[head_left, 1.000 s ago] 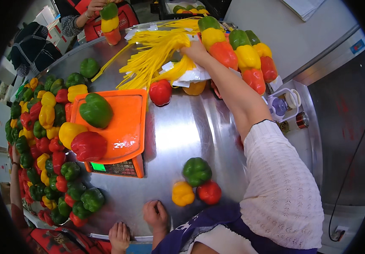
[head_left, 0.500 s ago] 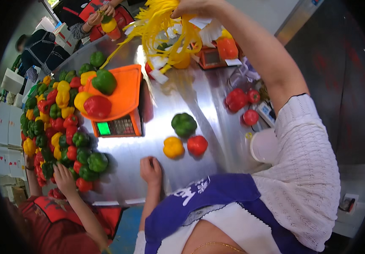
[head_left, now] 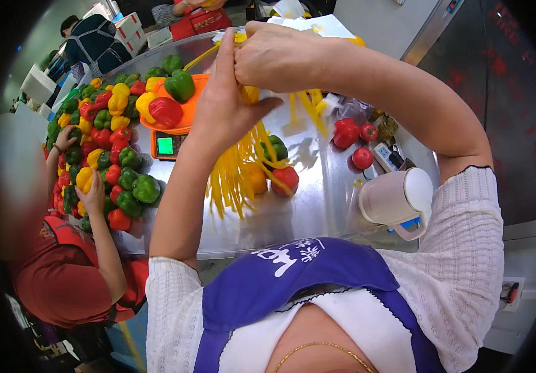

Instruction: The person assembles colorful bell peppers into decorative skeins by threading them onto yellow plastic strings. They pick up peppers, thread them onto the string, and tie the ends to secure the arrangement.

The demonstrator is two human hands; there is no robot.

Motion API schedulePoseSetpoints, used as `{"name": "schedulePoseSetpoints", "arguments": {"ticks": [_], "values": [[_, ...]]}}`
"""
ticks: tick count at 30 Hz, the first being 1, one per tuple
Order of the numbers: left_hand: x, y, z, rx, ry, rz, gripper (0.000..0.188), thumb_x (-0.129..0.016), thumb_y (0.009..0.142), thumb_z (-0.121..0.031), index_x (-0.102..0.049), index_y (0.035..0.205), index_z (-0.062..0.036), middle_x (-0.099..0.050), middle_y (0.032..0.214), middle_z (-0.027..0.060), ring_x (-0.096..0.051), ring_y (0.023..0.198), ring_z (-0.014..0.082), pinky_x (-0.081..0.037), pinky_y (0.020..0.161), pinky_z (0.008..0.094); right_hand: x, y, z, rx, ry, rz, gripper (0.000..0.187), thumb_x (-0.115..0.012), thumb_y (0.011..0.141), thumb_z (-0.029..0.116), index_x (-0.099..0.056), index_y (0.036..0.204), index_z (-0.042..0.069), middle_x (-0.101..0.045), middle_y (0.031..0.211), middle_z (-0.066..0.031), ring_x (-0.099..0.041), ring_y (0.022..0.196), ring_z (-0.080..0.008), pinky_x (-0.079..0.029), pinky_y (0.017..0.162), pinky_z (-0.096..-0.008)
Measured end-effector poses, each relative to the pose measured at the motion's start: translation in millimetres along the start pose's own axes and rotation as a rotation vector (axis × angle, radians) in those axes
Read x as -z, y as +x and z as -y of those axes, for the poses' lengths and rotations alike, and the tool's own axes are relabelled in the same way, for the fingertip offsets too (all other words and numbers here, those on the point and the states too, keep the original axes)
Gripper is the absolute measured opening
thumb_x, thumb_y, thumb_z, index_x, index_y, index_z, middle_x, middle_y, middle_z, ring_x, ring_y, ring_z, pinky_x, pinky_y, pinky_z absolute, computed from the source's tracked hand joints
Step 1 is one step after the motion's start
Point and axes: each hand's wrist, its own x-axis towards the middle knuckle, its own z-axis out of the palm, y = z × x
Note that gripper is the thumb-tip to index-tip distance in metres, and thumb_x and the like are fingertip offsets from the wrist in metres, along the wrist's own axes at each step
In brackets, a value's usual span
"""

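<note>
A bundle of long, flat yellow strips hangs from my raised hands over the table. My right hand is closed in a fist around the bundle's upper part. My left hand has its fingers stretched upward and thumb apart, touching the right fist. Strips come down just beyond its palm. Behind their loose ends are a green bell pepper, an orange-yellow pepper and a red pepper, the first two partly covered.
An orange scale bearing several peppers stands left, beside a big pepper pile. There a co-worker's hand touches a yellow pepper. A white jug stands right, near red peppers. The metal table has a raised edge.
My right hand has brought the yellow strips nearer from the table's far side. My left hand has risen from the near edge to meet it. The co-worker's hand has moved to a yellow pepper.
</note>
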Motion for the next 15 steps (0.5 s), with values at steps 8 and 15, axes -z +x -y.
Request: {"name": "schedulePoseSetpoints", "arguments": {"ticks": [8,15], "values": [[17.2,-7.1,39.2,0.629,-0.56,0.312,0.016,-0.067,0.082,-0.011,-0.061,0.094,-0.0015,-0.061,0.073,0.0049,-0.06,0.064,0.0122,-0.05,0.06,0.0276,24.9,-30.2,-12.4,-0.062,0.326,-0.754,0.023,-0.066,0.081,0.016,-0.065,0.101,0.005,-0.067,0.089,-0.0129,-0.065,0.079,-0.0275,-0.051,0.068,-0.0373],[46.2,-6.3,53.7,0.743,-0.9,0.238,0.011,-0.063,0.085,-0.011,-0.057,0.091,-0.0032,-0.06,0.074,0.0052,-0.06,0.059,0.0138,-0.052,0.057,0.0278,-49.3,-65.2,-7.3,-0.55,0.988,-0.308,0.033,-0.066,0.088,0.018,-0.058,0.117,0.003,-0.064,0.111,-0.0095,-0.062,0.101,-0.0211,-0.05,0.085,-0.0326]]}}
